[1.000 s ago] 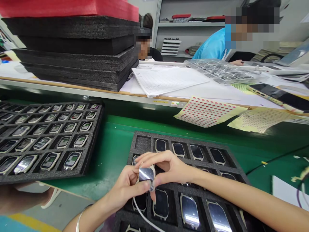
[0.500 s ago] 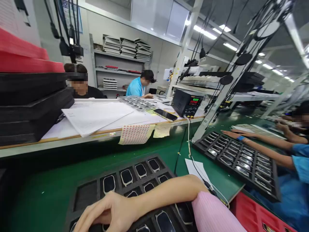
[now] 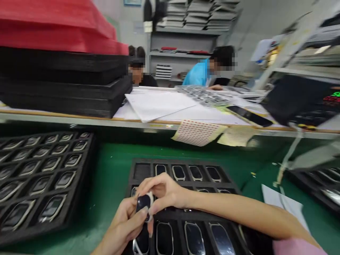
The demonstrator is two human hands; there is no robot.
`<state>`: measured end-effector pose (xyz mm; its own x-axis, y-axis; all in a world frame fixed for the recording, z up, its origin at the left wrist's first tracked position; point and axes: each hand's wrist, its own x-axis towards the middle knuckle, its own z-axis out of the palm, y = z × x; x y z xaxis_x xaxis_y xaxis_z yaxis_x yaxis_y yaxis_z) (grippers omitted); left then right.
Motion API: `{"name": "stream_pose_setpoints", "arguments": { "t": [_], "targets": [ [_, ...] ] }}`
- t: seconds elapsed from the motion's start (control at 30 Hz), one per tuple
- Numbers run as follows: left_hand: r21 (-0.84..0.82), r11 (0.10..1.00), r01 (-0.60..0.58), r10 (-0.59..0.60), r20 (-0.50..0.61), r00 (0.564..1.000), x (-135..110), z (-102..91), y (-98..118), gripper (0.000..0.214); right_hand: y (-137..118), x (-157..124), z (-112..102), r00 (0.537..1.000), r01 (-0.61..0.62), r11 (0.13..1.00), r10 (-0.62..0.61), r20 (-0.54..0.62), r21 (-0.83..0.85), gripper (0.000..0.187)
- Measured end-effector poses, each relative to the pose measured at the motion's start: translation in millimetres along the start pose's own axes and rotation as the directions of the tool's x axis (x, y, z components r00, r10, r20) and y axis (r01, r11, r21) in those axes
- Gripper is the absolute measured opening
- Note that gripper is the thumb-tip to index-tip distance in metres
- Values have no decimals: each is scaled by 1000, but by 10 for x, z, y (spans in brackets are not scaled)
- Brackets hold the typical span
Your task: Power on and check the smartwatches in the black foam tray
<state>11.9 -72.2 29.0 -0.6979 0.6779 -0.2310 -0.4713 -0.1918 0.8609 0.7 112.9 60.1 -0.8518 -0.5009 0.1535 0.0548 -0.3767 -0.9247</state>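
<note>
A smartwatch case (image 3: 143, 204) with a dark screen and pale frame, without a strap, is held above the front left of a black foam tray (image 3: 183, 163). My left hand (image 3: 124, 219) grips it from the left, the thumb on its lower front. My right hand (image 3: 168, 193) closes on its right edge with thumb and fingers, the forearm stretching across the tray. More watch cases (image 3: 164, 238) lie screen up in the tray's compartments. The compartment at the tray's far left corner (image 3: 142, 171) has no watch in it. My hands hide several middle compartments.
Another tray of watch cases (image 3: 39, 170) stands at left. Above the green bench (image 3: 111, 166) runs a shelf with papers (image 3: 162, 106), a phone (image 3: 249, 116), a power supply (image 3: 294, 99) and stacked black trays (image 3: 66, 85). Two people sit beyond; a cable (image 3: 289, 152) hangs at right.
The view has swung left, bringing the left tray into sight. My right hand has lifted from the tray's compartments, and my left hand has come into view; both now hold a watch case.
</note>
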Motion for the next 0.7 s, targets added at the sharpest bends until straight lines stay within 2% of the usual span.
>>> {"name": "stream_pose_setpoints", "arguments": {
  "t": [0.13,0.5,0.6,0.7],
  "targets": [
    [-85,996,-26,34,98,995,57,24,159,35,-41,58,-1,1000,1,1000,-1,12,-4,36],
    [-104,992,-70,87,164,983,46,-31,113,31,-68,62,82,998,60,998,-59,39,-29,37],
    [-86,993,-82,95,155,983,44,-15,134,31,-51,52,78,998,47,998,-46,33,-43,37],
    [-29,990,-140,142,79,987,25,23,166,27,-42,55,30,999,25,997,-22,44,-67,34]
  ]
}}
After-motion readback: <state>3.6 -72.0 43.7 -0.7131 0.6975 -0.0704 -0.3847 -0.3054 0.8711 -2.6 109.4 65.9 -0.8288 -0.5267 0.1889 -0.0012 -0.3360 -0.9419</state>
